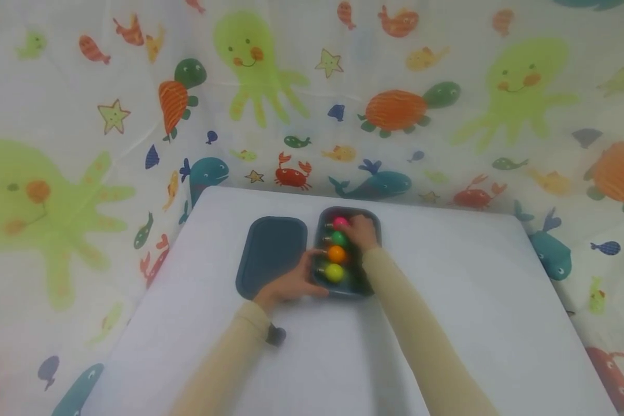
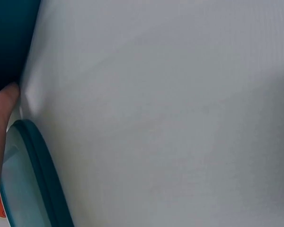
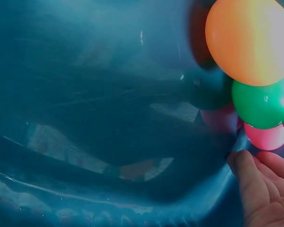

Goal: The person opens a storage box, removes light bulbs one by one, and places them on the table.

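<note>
Coloured light bulbs lie in a row along the left side of a dark teal plastic box (image 1: 349, 292): yellow (image 1: 335, 273), orange (image 1: 336, 254), green (image 1: 338, 238) and pink (image 1: 340, 222). Their metal bases point left. My right hand (image 1: 361, 232) reaches in at the far end and pinches the pink bulb; in the right wrist view its fingers (image 3: 270, 177) lie against that bulb's underside. With thumb and fingers spread around the near left corner, my left hand (image 1: 293, 281) holds the box. Only one digit of it shows in the left wrist view.
A flat teal lid (image 1: 273, 254) lies left of the box, partly behind my left hand. Both rest on a white table (image 1: 478, 289). Behind and beside the table hangs a white curtain (image 1: 312, 98) printed with sea animals.
</note>
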The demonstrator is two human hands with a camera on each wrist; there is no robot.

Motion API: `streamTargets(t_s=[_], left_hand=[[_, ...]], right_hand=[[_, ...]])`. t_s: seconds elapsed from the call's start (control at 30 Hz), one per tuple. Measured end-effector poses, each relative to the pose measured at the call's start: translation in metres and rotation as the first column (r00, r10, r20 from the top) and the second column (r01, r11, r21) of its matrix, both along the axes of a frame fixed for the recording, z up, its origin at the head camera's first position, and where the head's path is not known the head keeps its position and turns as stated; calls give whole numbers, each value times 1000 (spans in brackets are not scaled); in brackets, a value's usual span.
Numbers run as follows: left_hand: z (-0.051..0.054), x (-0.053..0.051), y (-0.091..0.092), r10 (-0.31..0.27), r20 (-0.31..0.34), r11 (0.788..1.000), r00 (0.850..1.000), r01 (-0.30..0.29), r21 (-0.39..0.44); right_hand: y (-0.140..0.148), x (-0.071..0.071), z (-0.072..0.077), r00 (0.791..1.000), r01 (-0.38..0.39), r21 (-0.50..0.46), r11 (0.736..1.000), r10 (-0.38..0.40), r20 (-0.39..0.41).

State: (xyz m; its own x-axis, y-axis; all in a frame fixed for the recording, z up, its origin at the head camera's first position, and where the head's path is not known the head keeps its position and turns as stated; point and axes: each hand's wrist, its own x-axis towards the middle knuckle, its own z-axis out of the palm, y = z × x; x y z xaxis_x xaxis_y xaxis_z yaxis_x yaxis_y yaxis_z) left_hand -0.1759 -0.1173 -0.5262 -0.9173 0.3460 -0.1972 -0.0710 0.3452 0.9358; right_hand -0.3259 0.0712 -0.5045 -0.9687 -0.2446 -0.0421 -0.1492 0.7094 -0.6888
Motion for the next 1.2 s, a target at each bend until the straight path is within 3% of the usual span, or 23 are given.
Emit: streamTargets(t_s=[0.2,0.33,0.5,0.73,1.03,1.2], left_hand=[[-6,0,4,-14,15,999,1000,13,38],[-10,0,7,-27,14,999,1000,27,42],[-6,3,11,-20,18,999,1000,19,26],[2,5,8,-9,37,1000,999,8,25],[6,7,1,9,66,999,998,-11,30],[8,7,-3,16,69,999,997,-18,32]], right_hand=[[4,1,-2,999,8,23,1000,-7,-37],[7,3,-4,999,29,33,999,-29,-13],[8,7,0,998,60,16,998,-60,14],[13,9,8,994,41,56,998,-36,-100],[35,8,19,990,-74,-38,997,69,-119],[55,12,33,996,-34,-152,988,20,-92]])
